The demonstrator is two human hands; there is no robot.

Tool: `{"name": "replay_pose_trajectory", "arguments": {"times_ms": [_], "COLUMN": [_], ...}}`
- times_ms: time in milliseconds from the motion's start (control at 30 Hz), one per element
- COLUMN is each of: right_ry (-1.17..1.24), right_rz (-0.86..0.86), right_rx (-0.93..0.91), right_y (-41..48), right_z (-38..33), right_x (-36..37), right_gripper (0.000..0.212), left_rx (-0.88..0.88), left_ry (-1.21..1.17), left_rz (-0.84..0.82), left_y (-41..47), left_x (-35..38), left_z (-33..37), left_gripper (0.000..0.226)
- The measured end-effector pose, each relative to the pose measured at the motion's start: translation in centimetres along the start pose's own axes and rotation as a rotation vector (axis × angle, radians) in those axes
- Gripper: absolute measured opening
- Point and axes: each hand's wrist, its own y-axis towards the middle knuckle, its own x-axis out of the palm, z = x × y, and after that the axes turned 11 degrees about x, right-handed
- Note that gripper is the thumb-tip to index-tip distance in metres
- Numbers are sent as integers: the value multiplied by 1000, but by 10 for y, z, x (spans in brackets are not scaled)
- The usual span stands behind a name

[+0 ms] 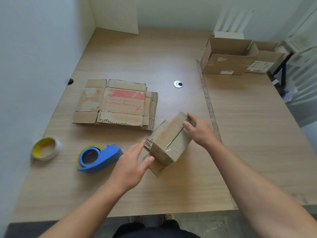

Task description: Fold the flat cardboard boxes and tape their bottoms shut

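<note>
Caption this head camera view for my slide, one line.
Left hand and right hand steady a taped box beside a tape dispenser and flat cardboard.

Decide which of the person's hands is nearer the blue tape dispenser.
Left. The left hand lies just beside the blue tape dispenser; the right hand is farther off, at the far end of the folded box.
</note>
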Motion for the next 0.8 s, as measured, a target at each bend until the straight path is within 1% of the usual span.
{"name": "replay_pose_trajectory", "arguments": {"times_ms": [67, 133, 200, 233, 300, 400, 500, 600, 633, 700, 767, 800], "right_ry": [-4, 4, 13, 26, 86, 231, 288, 271, 249, 190, 149, 147], "right_rz": [-30, 3, 40, 52, 52, 10, 21, 22, 27, 24, 27, 37], "right_rx": [0, 3, 27, 42, 43, 95, 115, 110, 110, 125, 159, 164], "right_y": [2, -2, -7, -11, -18, -30, -27, -22, -21, -19, -16, -14], "right_z": [5, 10, 18, 21, 27, 31, 38, 34, 32, 27, 26, 26], "right_x": [2, 5, 7, 9, 15, 23, 24, 20, 20, 23, 30, 32], "right_gripper": [53, 52, 51, 49, 44, 59, 51, 45, 47, 61, 73, 74], "left_rx": [-95, -205, -294, -331, -385, -450, -500, -538, -545, -567, -578, -574], "left_ry": [-141, -259, -325, -358, -406, -439, -418, -330, -314, -312, -311, -298], "left_rz": [16, 89, 168, 205, 294, 409, 473, 515, 529, 563, 598, 602], "left_y": [14, 24, 31, 34, 40, 48, 56, 63, 65, 68, 70, 70], "left_x": [28, 47, 59, 64, 74, 87, 96, 99, 101, 101, 101, 100], "left_z": [14, 20, 22, 22, 27, 38, 41, 42, 42, 41, 37, 36], "left_gripper": [82, 104, 112, 111, 102, 91, 86, 92, 94, 95, 88, 83]}}
